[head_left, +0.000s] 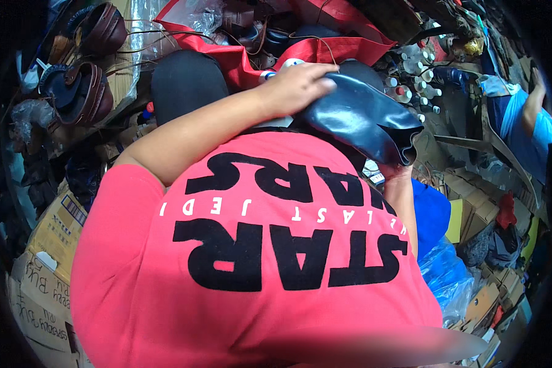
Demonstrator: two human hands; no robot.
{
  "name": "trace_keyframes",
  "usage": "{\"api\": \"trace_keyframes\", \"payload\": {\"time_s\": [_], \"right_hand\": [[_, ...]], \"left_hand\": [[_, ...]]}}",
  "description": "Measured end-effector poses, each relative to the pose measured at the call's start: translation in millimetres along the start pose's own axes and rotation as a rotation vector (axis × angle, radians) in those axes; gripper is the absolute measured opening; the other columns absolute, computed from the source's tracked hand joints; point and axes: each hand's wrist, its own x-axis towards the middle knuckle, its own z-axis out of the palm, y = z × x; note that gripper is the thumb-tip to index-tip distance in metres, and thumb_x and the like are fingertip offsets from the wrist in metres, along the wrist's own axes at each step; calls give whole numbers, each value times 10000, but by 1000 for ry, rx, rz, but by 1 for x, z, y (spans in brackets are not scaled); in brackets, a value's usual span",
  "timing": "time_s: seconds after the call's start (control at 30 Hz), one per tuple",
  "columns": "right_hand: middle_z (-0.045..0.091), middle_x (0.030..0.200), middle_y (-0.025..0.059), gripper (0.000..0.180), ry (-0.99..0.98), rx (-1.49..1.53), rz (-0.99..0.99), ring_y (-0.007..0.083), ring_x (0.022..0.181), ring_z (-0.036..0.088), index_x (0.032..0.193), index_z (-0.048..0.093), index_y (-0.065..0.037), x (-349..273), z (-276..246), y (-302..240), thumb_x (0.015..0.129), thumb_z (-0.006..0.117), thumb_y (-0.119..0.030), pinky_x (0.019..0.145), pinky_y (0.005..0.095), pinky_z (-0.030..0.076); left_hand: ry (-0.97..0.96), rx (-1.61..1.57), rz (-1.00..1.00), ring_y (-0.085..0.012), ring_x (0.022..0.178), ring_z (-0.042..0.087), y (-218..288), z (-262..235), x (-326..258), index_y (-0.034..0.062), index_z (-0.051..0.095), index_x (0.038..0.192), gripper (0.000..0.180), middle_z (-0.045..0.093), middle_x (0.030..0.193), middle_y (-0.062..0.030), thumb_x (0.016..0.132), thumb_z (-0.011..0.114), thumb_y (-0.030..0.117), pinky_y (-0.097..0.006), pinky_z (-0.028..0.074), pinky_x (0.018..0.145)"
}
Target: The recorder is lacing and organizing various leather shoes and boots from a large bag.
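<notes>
A glossy black leather shoe upper (356, 107) is held over my lap, its open end gaping toward the right. My left hand (297, 89) lies across its far left end, with the fingers stretched out and the thumb side apart from them. Below the open end, my right hand (397, 172) supports the upper from beneath; most of its fingers are hidden by the leather. A thin tan cord (332, 52) runs down close to my left fingertips, and whether it is attached to the leather I cannot tell.
Beyond my knees lies a red bag (224, 55) with dark shoes in it. Brown leather shoes (83, 95) stand at left. Several capped bottles (420, 73) cluster at far right. Cardboard (49, 294) and blue plastic (441, 270) flank me. Another person's arm (535, 101) shows at right.
</notes>
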Motion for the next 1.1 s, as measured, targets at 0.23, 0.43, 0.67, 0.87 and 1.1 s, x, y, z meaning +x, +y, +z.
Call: {"api": "trace_keyframes", "payload": {"time_s": [0.23, 0.43, 0.67, 0.87, 1.1], "right_hand": [[579, 1217, 104, 443, 78, -4, -35, 273, 1105, 560, 1251, 526, -100, 0, 22, -1, 942, 416, -399, 956, 439, 441], [583, 1203, 102, 454, -29, -50, -117, 263, 1104, 557, 1242, 525, -75, -2, 23, 0, 913, 498, -386, 958, 417, 441], [591, 1184, 94, 421, -16, -6, -96, 265, 1096, 556, 1230, 532, -79, 8, 12, -3, 915, 510, -357, 942, 429, 447], [585, 1199, 94, 408, -55, -12, -76, 265, 1093, 558, 1231, 531, -75, 8, 8, -2, 947, 441, -354, 933, 430, 451], [570, 1193, 144, 403, -54, -278, -352, 282, 1086, 550, 1214, 529, -43, -22, 26, -65, 933, 434, -316, 956, 436, 426]], "left_hand": [[-80, 641, 527, -324, 1421, 71, 28, 46, 12, 158, 223, 1463, 752, 153, 1535, -83, 876, 425, 582, -631, 37, 1075], [-275, 672, 668, -224, 1428, 103, 2, 31, 11, 177, 216, 1469, 693, 176, 1535, -34, 911, 339, 569, -571, 12, 1104], [-193, 465, 215, -314, 1399, 186, -44, 11, -29, 148, 129, 1484, 754, 178, 1518, -150, 906, 423, 532, -503, 154, 1114], [-108, -221, 13, -303, 1262, 420, -20, 10, -25, 29, 238, 1417, 890, 393, 1362, -224, 774, 709, 424, -360, 326, 1043], [41, -141, 104, -333, 868, 609, -9, 17, -1, 47, 545, 1050, 315, 606, 916, -186, 941, 504, 340, -380, 466, 741]]}}
